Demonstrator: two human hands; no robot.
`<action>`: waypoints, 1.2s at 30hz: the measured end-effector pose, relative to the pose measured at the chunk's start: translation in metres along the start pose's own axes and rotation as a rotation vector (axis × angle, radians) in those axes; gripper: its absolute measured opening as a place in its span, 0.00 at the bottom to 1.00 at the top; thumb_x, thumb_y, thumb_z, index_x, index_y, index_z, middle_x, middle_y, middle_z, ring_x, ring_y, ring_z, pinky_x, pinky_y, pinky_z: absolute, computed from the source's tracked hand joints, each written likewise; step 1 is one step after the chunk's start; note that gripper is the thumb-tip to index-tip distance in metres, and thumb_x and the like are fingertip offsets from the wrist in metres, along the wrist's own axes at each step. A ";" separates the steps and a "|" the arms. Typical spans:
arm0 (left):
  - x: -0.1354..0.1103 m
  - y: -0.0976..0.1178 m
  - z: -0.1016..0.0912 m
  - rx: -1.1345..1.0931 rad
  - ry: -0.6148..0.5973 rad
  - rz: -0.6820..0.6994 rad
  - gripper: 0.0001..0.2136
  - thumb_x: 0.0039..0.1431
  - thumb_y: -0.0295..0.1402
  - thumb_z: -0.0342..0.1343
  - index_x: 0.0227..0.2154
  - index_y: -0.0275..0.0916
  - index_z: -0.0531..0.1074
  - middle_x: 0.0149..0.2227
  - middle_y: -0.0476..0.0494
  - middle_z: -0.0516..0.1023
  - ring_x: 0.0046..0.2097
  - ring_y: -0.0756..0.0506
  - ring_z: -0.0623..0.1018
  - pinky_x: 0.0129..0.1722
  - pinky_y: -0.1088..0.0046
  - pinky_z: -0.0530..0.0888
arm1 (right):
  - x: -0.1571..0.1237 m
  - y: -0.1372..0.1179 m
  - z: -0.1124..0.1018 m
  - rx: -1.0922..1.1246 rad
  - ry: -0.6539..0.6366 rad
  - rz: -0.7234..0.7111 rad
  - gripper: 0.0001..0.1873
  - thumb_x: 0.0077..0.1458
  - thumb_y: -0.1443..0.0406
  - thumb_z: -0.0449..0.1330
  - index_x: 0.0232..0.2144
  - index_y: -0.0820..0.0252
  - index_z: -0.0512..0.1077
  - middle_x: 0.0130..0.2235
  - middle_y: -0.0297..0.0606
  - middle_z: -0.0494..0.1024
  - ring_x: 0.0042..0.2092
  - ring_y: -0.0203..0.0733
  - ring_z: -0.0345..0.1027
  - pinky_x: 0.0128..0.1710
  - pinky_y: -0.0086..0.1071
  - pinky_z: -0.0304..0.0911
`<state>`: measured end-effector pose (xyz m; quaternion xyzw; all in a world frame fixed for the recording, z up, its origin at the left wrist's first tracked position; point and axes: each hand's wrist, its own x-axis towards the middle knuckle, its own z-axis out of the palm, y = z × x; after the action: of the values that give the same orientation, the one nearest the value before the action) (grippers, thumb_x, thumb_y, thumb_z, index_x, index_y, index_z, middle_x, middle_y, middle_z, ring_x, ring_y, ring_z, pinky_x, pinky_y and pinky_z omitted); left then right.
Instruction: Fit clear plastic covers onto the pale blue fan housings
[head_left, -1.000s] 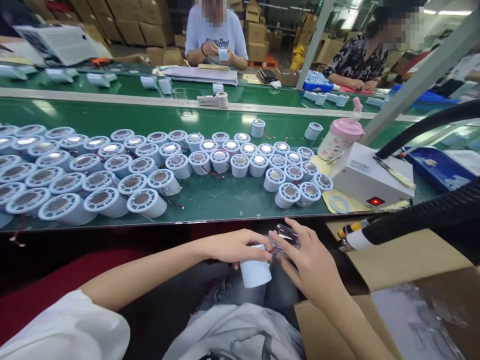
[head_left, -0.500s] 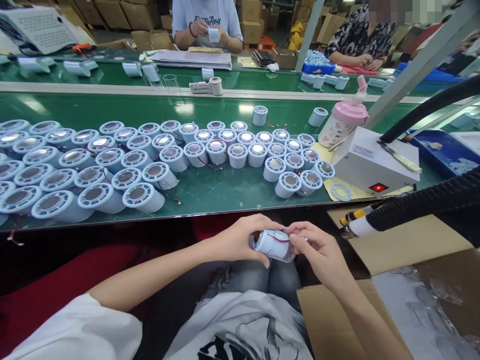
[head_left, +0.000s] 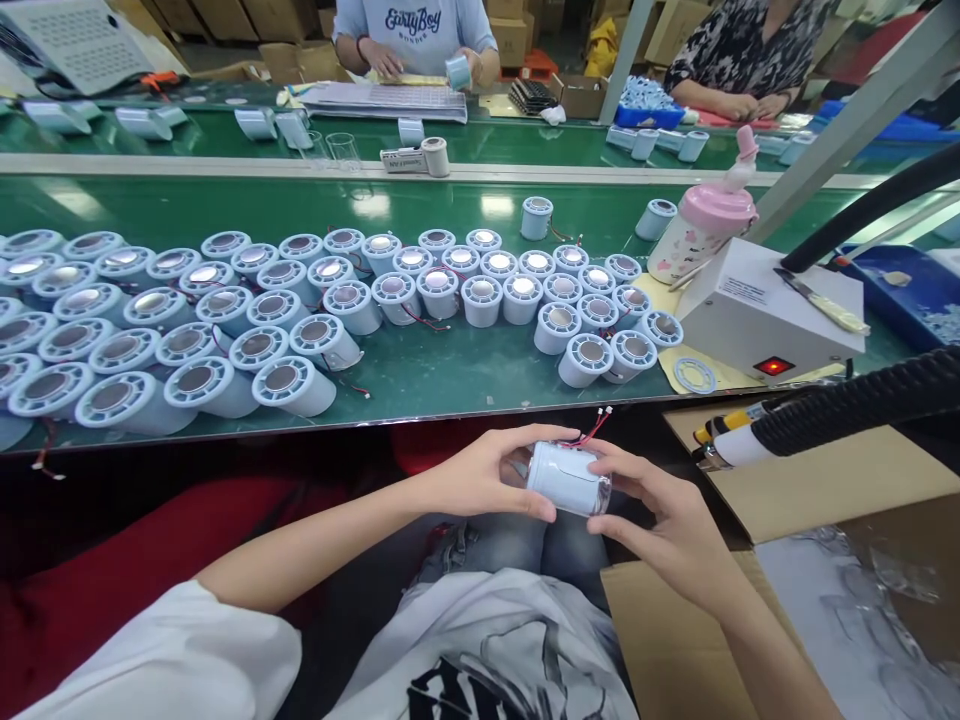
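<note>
Above my lap, a light-blue cylindrical housing point(head_left: 566, 478) lies on its side between my two hands, with a clear plastic sleeve around it. My left hand point(head_left: 499, 475) grips its left end, thumb below and fingers over the top. At the other end my right hand point(head_left: 652, 495) holds it between thumb and fingers. Red and dark wires point(head_left: 596, 428) with small white plugs stick up behind the housing. Many similar light-blue housings point(head_left: 294, 385) stand in rows on the green bench point(head_left: 442, 385) in front of me, some with wires trailing.
A grey box with a lit red switch point(head_left: 772, 315) stands at the bench's right, beside a pink-lidded cup point(head_left: 705, 230). A black hose point(head_left: 862, 400) reaches in from the right above an open carton point(head_left: 675, 630) holding clear plastic pieces. Two people sit across the bench.
The housing has been turned in my hands, so the wires that lay across its front now stick up behind it. My right fingers have moved from the wires onto the housing's right end.
</note>
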<state>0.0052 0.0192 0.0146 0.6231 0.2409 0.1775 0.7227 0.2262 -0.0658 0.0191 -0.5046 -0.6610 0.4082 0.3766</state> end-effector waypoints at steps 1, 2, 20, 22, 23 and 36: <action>-0.001 0.002 0.000 0.031 -0.003 0.020 0.35 0.45 0.33 0.67 0.58 0.44 0.62 0.56 0.38 0.69 0.48 0.43 0.75 0.48 0.65 0.73 | 0.000 -0.001 -0.001 0.043 -0.015 0.041 0.18 0.52 0.64 0.65 0.46 0.50 0.69 0.57 0.39 0.70 0.56 0.47 0.65 0.53 0.41 0.66; -0.002 0.003 0.000 0.054 -0.007 0.040 0.36 0.45 0.32 0.68 0.58 0.44 0.62 0.56 0.38 0.69 0.51 0.41 0.74 0.50 0.63 0.72 | -0.001 -0.002 -0.001 0.080 -0.027 0.083 0.18 0.52 0.64 0.65 0.46 0.50 0.69 0.56 0.39 0.70 0.56 0.47 0.66 0.53 0.40 0.67; -0.009 0.010 0.002 0.217 -0.026 0.200 0.35 0.45 0.30 0.68 0.58 0.46 0.63 0.60 0.40 0.66 0.59 0.40 0.67 0.56 0.64 0.68 | 0.000 -0.006 -0.001 0.451 -0.059 0.370 0.19 0.52 0.59 0.65 0.45 0.54 0.66 0.47 0.41 0.74 0.42 0.41 0.70 0.38 0.31 0.71; -0.009 0.011 0.002 0.231 -0.027 0.210 0.35 0.45 0.31 0.68 0.58 0.46 0.64 0.60 0.40 0.66 0.60 0.40 0.67 0.56 0.65 0.68 | 0.001 -0.006 0.000 0.474 -0.051 0.384 0.18 0.53 0.58 0.64 0.44 0.56 0.66 0.46 0.41 0.74 0.42 0.41 0.70 0.37 0.31 0.70; -0.009 0.012 0.002 0.238 -0.027 0.215 0.34 0.45 0.31 0.67 0.58 0.46 0.64 0.60 0.40 0.66 0.60 0.40 0.67 0.56 0.65 0.68 | 0.001 -0.006 0.001 0.491 -0.048 0.394 0.17 0.54 0.58 0.63 0.44 0.56 0.66 0.45 0.41 0.74 0.41 0.40 0.70 0.36 0.31 0.70; -0.009 0.012 0.001 0.253 -0.040 0.240 0.33 0.46 0.34 0.67 0.58 0.47 0.64 0.59 0.39 0.66 0.60 0.39 0.67 0.57 0.62 0.67 | 0.003 -0.005 0.010 0.691 -0.051 0.589 0.20 0.56 0.48 0.56 0.38 0.59 0.64 0.27 0.34 0.75 0.26 0.37 0.73 0.24 0.27 0.69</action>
<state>-0.0009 0.0151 0.0281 0.7367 0.1706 0.2184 0.6168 0.2143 -0.0651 0.0205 -0.5056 -0.3232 0.7069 0.3744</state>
